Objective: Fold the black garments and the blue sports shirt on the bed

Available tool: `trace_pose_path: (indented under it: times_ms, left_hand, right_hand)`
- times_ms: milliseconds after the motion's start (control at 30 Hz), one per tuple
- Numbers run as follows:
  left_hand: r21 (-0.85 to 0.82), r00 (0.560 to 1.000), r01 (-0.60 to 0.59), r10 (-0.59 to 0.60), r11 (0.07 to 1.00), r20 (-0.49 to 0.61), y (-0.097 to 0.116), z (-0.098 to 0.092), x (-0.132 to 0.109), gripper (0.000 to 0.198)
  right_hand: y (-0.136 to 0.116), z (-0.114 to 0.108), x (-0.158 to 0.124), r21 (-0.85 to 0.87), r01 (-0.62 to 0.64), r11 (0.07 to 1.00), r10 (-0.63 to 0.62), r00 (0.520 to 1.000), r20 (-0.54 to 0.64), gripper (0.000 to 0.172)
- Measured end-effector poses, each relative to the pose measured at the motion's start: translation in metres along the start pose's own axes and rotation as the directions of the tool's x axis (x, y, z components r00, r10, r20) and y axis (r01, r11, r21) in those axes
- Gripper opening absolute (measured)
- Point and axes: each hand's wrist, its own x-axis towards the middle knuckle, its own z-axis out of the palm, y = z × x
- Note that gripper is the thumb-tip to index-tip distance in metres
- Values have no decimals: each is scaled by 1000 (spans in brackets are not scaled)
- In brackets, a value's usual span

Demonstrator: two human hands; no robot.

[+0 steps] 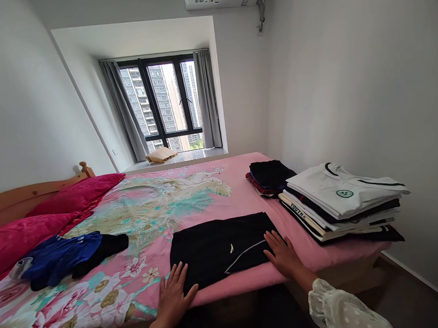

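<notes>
A folded black garment [208,251] with a small pale logo and a thin grey line lies flat near the bed's front edge. My left hand [175,291] rests at its left end, fingers spread, partly on the cloth and partly on the sheet. At the right end, my right hand [283,253] lies with fingers stretched out over the cloth's edge. Neither hand grips anything. To the right rises a tall stack of folded shirts [345,190], a white one with a green badge on top. Behind it sits a smaller pile of dark folded clothes [272,173].
The bed [235,202] has a pink floral sheet. Loose blue and black clothes [70,252] lie crumpled at the left, beside red pillows [75,194] by the wooden headboard [38,189]. A beige folded cloth [162,155] is on the window sill. A wall stands to the right.
</notes>
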Motion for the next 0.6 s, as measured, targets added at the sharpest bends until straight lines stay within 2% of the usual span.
trace_pose_path:
  times_ms: [600]
  left_hand:
    - [-60, 1000, -15, 15, 998, -2, -5, 1, -2, 69]
  right_hand:
    - [-4, 2, -1, -18, -14, 1000, 14, 1000, -14, 59]
